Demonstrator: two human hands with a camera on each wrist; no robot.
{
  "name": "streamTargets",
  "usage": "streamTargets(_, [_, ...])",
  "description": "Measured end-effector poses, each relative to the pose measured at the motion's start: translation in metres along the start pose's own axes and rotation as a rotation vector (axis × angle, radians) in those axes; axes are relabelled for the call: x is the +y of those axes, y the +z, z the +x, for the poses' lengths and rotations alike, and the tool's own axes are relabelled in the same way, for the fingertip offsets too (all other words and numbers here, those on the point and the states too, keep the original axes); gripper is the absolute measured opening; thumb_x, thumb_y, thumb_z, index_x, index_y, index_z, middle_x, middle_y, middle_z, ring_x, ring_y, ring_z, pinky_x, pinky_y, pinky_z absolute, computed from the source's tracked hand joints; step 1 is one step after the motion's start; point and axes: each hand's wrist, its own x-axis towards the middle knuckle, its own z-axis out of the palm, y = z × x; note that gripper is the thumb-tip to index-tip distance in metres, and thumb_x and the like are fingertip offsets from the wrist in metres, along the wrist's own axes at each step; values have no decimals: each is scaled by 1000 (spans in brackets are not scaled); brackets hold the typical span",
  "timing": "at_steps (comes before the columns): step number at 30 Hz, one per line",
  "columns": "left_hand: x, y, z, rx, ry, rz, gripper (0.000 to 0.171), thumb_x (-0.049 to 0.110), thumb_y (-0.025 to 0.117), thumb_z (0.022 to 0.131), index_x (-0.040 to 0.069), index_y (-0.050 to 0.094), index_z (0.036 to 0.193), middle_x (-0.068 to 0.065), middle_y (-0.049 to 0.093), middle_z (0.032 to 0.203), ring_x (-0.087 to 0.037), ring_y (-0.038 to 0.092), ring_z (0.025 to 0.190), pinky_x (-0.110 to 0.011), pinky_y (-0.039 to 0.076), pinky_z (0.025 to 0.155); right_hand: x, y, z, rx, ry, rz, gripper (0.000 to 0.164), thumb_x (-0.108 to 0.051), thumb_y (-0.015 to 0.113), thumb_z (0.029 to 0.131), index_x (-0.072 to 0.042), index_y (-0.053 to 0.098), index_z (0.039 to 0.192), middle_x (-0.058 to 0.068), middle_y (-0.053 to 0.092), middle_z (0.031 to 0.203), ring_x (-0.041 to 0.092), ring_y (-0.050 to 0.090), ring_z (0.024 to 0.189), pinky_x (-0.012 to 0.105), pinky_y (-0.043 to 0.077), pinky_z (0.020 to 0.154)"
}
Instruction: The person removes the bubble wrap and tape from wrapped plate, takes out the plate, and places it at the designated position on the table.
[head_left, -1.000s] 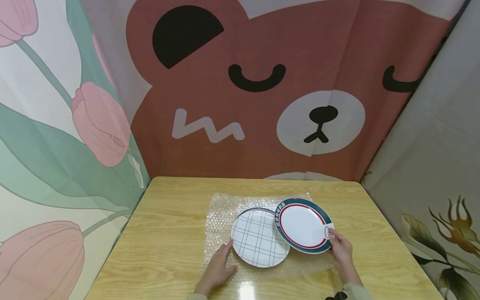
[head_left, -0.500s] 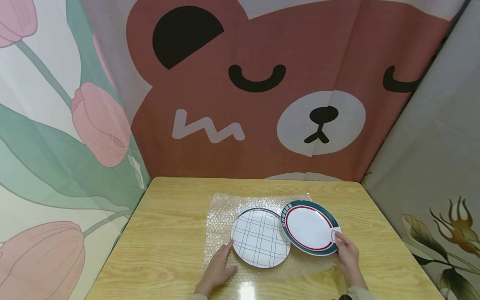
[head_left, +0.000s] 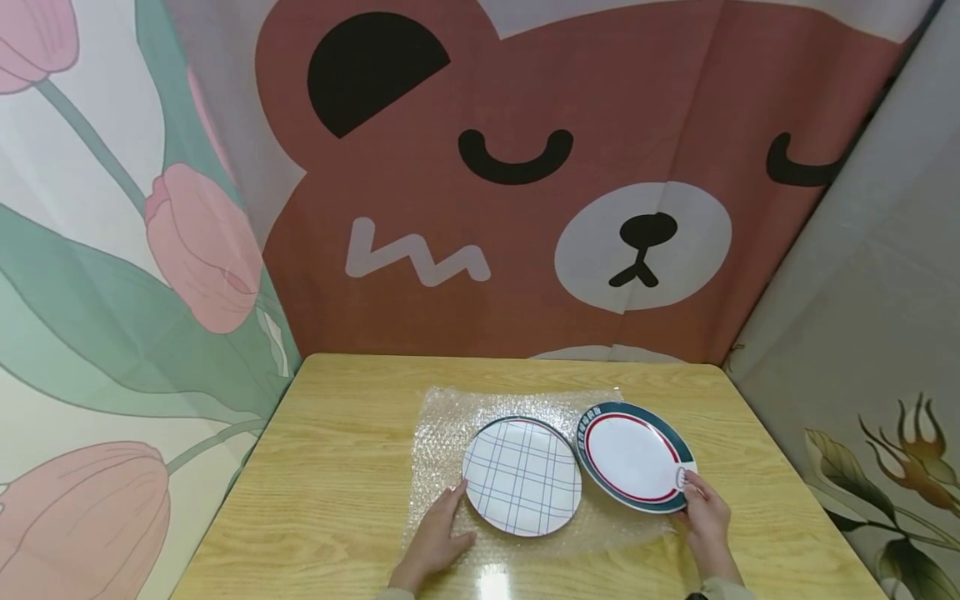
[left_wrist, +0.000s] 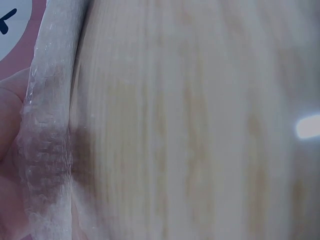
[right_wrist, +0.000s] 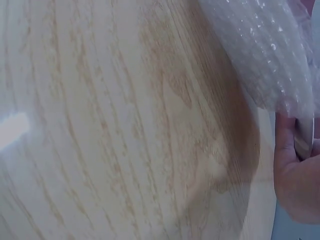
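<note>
Currently gripped: teal-rimmed plate (head_left: 633,457), white with a red ring, its left part above the right side of the bubble wrap (head_left: 442,433).
Right hand (head_left: 707,515): fingers closed on the plate's near right edge, thumb on top.
Left hand (head_left: 437,535): fingers extended, a fingertip at the near left edge of the checked plate (head_left: 521,477), thumb spread toward the right.
Checked plate: white with blue lines, left of the teal-rimmed plate, on the bubble wrap; a dark edge shows at its far side.
Between the plates: edges close together; whether they touch, I cannot tell.
Bubble wrap: spread flat on the wood-grain worktop (head_left: 337,458).
Backdrop: brown bear cloth (head_left: 420,192) at the far side, tulip cloth (head_left: 90,350) at left, grey flowered cloth (head_left: 862,333) at right.
</note>
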Motion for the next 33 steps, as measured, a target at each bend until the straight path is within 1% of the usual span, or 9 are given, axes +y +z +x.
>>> streamTargets(9, [1, -1, 0, -3, -6, -13, 74, 20, 69, 72, 3, 34, 135, -16, 40, 134, -41, 33, 122, -55, 27, 97, 1, -8, 3, 44, 42, 37, 46, -6, 44, 89, -42, 57, 63, -22, 51, 70, -4, 51, 67, 18, 50, 57])
streamTargets(11, [1, -1, 0, -2, -4, -13, 74, 20, 69, 72, 3, 34, 135, -16, 40, 134, -41, 33, 122, -55, 28, 97, 2, -10, 3, 50, 52, 49, 46, -6, 44, 89, -41, 57, 63, -22, 50, 70, -5, 50, 67, 18, 51, 59])
streamTargets(15, [0, 0, 0, 1, 0, -11, 74, 20, 69, 72, 3, 34, 135, -16, 40, 134, -41, 33, 121, -55, 28, 97, 3, -13, 5, 71, 67, 72, 44, -5, 43, 90, -39, 57, 65, -18, 49, 75, -6, 50, 68, 20, 52, 61])
streamTargets(16, [-1, 1, 0, 2, -1, -12, 74, 20, 69, 72, 3, 34, 135, -16, 40, 134, -41, 33, 121, -55, 28, 97, 3, -14, 5, 76, 70, 73, 41, -6, 43, 90, -38, 57, 68, -16, 49, 78, -6, 50, 68, 21, 52, 62])
streamTargets(18, [-1, 1, 0, 6, 0, -12, 74, 19, 70, 72, 3, 35, 135, -16, 40, 134, -41, 33, 121, -55, 28, 97, 4, -15, 6, 85, 79, 71, 36, -6, 42, 90, -35, 57, 75, -16, 48, 79, -7, 50, 69, 21, 52, 63])
streamTargets(22, [-3, 3, -1, 6, -7, -6, 74, 19, 70, 71, 4, 35, 135, -17, 40, 134, -41, 33, 121, -55, 28, 97, 5, -19, 7, 97, 99, 88, 29, -6, 41, 91, -31, 56, 85, -20, 49, 73, -8, 50, 70, 21, 52, 66])
streamTargets(24, [-3, 3, -1, 5, -16, -4, 75, 20, 69, 71, 4, 34, 136, -16, 40, 134, -40, 33, 121, -55, 28, 97, 5, -22, 7, 100, 107, 112, 32, -5, 41, 90, -32, 57, 82, -22, 49, 69, -7, 51, 69, 21, 52, 65])
streamTargets(30, [-6, 4, 1, 0, -28, 4, 75, 20, 69, 72, 5, 34, 136, -16, 40, 134, -39, 33, 122, -54, 27, 98, 6, -27, 8, 97, 119, 177, 41, -2, 42, 89, -34, 59, 69, -19, 52, 67, -5, 52, 66, 22, 53, 59])
streamTargets(33, [-5, 3, 1, -2, -26, 5, 74, 20, 69, 72, 5, 34, 136, -17, 40, 134, -39, 33, 123, -53, 27, 98, 6, -29, 8, 98, 122, 189, 41, -2, 42, 89, -33, 59, 69, -19, 53, 66, -4, 53, 65, 24, 53, 58])
